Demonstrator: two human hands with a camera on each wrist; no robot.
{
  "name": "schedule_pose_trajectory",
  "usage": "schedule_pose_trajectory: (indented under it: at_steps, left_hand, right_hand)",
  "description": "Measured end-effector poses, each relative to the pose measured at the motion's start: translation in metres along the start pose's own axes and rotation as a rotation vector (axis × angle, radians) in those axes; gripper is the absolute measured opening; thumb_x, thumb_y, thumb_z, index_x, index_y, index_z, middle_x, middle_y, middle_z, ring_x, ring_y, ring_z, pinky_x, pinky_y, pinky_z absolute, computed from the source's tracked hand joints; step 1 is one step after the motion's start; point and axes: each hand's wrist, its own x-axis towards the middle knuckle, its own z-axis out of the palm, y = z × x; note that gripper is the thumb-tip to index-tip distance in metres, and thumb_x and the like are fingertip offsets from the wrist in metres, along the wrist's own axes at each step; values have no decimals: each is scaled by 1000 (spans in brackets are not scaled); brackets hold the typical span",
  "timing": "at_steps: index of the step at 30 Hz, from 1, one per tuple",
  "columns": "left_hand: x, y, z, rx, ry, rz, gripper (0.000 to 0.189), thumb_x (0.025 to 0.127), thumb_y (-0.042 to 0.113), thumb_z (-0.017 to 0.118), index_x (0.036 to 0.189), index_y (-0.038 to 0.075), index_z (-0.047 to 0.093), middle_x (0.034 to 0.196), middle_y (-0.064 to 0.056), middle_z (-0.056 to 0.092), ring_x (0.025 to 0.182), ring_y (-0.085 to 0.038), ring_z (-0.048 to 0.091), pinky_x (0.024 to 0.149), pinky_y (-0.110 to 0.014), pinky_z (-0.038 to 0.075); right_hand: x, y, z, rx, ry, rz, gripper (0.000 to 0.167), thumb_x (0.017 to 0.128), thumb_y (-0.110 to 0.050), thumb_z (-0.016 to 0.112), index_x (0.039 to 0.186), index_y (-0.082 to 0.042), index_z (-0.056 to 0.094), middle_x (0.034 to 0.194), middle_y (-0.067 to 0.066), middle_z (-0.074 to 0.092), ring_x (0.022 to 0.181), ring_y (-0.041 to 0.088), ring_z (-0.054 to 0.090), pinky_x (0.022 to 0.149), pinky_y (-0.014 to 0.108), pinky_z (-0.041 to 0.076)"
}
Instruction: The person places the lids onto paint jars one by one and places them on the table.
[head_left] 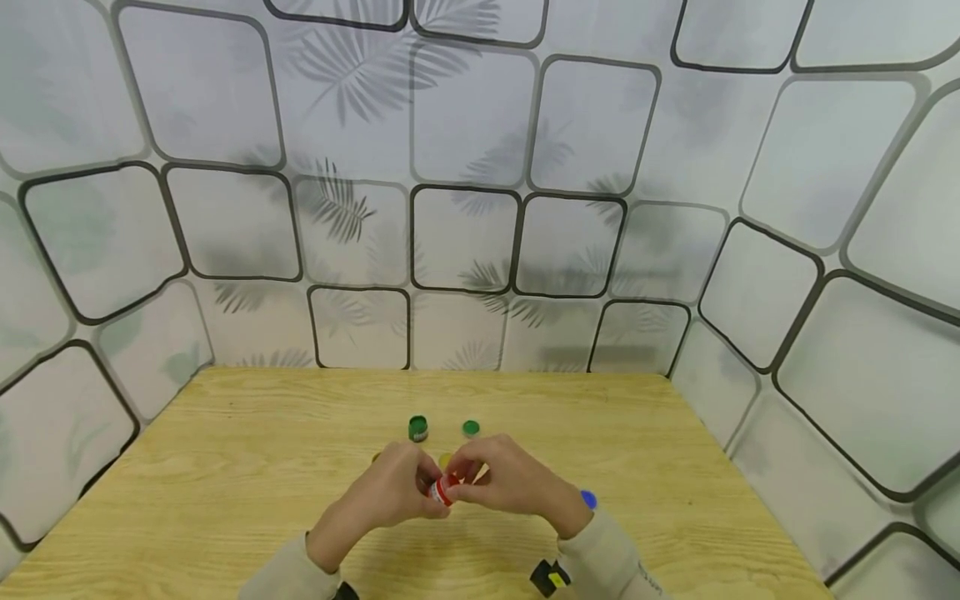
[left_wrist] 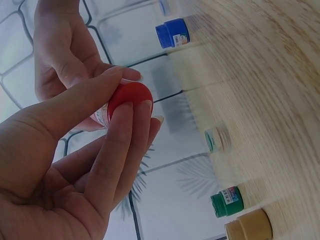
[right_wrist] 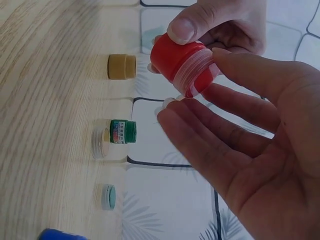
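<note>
Above the near middle of the table, my left hand [head_left: 393, 492] grips a small red paint jar [right_wrist: 172, 57], its thumb on the side and fingers around the base. The jar lies tilted on its side, its mouth toward my right hand [head_left: 510, 479]. That hand pinches the clear ridged lid [right_wrist: 192, 70] at the jar's mouth, thumb on the rim and fingertips below. Red paint shows through the lid. In the left wrist view the red base [left_wrist: 132, 95] faces the camera, while the lid is mostly hidden behind the left fingers.
On the wooden table [head_left: 225, 475] stand a green jar [head_left: 417, 428], an ochre jar [right_wrist: 117, 67] and a blue jar [left_wrist: 172, 33]. A green-stained lid [head_left: 471, 427] and a yellowish clear lid [right_wrist: 100, 142] lie near them. Patterned sheeting [head_left: 465, 242] surrounds the table's back and sides.
</note>
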Motion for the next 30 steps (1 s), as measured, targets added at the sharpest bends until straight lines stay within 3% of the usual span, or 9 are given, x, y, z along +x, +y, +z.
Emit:
schedule_pose_trajectory:
  at_steps: [8,20,30]
  left_hand:
    - [-1,0,0,-10,-3,-10,17,75,6,91,87,4,80,77,-3,77,67,-9,69,57,-22,56]
    - [-2,-1,1,-13,13,-7,16,73,4,91,84,4,80,75,-4,77,66,-9,70,55,-21,56]
    - [-1,-1,2,-12,11,12,15,74,4,91,85,5,81,75,-4,77,65,-7,70,56,-19,55]
  right_hand:
    - [-3,0,-2,8,19,-2,30,95,-15,76,122,-3,70,118,12,73,95,14,74,73,15,58]
    - [-1,-1,1,22,6,-80,20,92,-7,77,111,-9,74,111,7,74,99,12,72,75,16,59]
    - [-1,0,2,15,6,-66,16,92,-7,77,108,-9,75,107,7,76,90,3,71,72,14,58]
